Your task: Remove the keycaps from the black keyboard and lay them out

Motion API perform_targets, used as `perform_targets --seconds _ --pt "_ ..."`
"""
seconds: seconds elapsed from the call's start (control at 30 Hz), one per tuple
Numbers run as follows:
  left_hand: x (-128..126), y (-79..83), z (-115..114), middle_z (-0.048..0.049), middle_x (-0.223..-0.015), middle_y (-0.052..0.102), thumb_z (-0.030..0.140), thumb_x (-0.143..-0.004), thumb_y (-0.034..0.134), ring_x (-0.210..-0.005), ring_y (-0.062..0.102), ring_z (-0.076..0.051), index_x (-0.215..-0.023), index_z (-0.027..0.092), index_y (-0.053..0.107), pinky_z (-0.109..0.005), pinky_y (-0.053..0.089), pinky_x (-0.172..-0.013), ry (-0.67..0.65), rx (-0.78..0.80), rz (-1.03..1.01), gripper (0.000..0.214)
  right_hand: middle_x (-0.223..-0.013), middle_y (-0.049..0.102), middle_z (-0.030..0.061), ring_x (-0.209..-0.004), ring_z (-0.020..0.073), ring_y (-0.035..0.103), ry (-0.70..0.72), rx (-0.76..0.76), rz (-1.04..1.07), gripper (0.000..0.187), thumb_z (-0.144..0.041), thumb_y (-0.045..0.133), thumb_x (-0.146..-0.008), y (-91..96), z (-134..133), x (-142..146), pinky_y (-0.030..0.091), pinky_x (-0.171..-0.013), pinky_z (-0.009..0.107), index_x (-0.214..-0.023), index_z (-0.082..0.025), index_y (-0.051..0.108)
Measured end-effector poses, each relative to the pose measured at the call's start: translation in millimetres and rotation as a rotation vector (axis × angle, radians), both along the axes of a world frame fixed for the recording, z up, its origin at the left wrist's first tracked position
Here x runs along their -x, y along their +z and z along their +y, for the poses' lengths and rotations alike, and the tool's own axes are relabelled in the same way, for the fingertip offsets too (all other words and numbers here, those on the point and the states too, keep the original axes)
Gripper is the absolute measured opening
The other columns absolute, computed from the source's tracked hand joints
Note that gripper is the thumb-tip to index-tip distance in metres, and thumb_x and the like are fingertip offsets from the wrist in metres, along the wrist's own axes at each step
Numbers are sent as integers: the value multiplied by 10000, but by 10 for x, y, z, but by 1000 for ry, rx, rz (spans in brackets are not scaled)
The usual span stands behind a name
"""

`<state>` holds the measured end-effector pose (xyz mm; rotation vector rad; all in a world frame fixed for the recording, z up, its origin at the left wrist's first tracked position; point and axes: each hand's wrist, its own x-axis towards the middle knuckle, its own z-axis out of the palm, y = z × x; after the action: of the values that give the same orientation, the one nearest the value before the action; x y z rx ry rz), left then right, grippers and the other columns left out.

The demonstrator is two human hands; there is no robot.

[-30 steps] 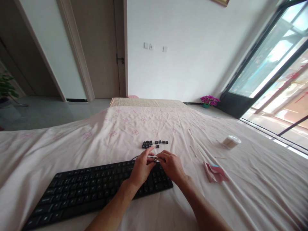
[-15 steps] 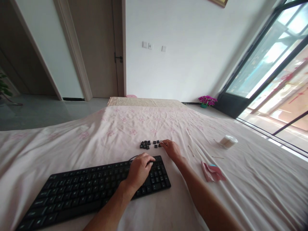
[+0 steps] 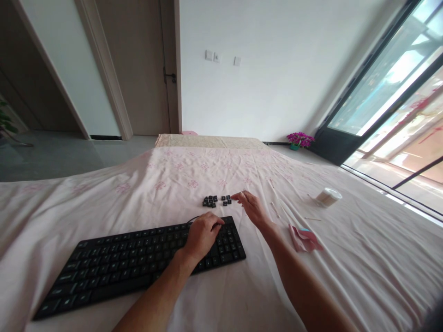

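A black keyboard (image 3: pixel 114 272) lies slantwise on the pink patterned cloth. Over its right part rests my left hand (image 3: pixel 205 233), thumb and fingers drawn together near the number keys; whatever they may hold is hidden. Behind the keyboard sit loose black keycaps in two groups: a tight cluster (image 3: pixel 209 201) and a smaller, spaced-out group (image 3: pixel 226 200). My right hand (image 3: pixel 252 206) is just right of the smaller group, its fingers stretched toward the keycaps, with nothing visible held in them.
A round white tub of cotton swabs (image 3: pixel 328 197) lies at the right. Loose swabs (image 3: pixel 276 210) are scattered between it and my right hand. A folded pink cloth (image 3: pixel 304 238) is beside my right forearm. The keyboard cable (image 3: pixel 192 218) curves out behind the keyboard.
My right hand has drawn slightly right, away from the keycaps, its fingers straighter; the thin shiny thing at its fingertips no longer shows. My left hand stays over the keyboard. The view has tilted slightly.
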<state>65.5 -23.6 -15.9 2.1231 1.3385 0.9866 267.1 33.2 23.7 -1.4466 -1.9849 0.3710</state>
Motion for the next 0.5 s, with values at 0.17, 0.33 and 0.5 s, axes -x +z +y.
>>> perform_targets --seconds 0.17,0.33,0.5 --pt "13 6 -10 -5 -919 656 118 -820 558 -908 597 -172 -885 233 683 -296 444 -843 5 21 16 182 -865 692 31 -799 170 625 210 51 35 366 -357 378 -975 283 -383 63 447 -781 295 -985 -235 724" --pt "23 26 -27 -1 -936 651 145 -827 553 -916 589 -171 -891 238 684 -290 442 -838 1 22 29 172 -770 680 6 -625 135 602 130 287 258 173 -302 598 -824 261 -578 92 462 -588 246 -917 -194 697" --pt "13 24 -21 7 -928 656 148 -826 554 -909 590 -170 -887 245 687 -291 439 -840 -4 16 28 175 -720 690 -7 -662 139 596 138 320 294 82 -243 681 -747 211 -611 96 443 -614 242 -803 -199 722"
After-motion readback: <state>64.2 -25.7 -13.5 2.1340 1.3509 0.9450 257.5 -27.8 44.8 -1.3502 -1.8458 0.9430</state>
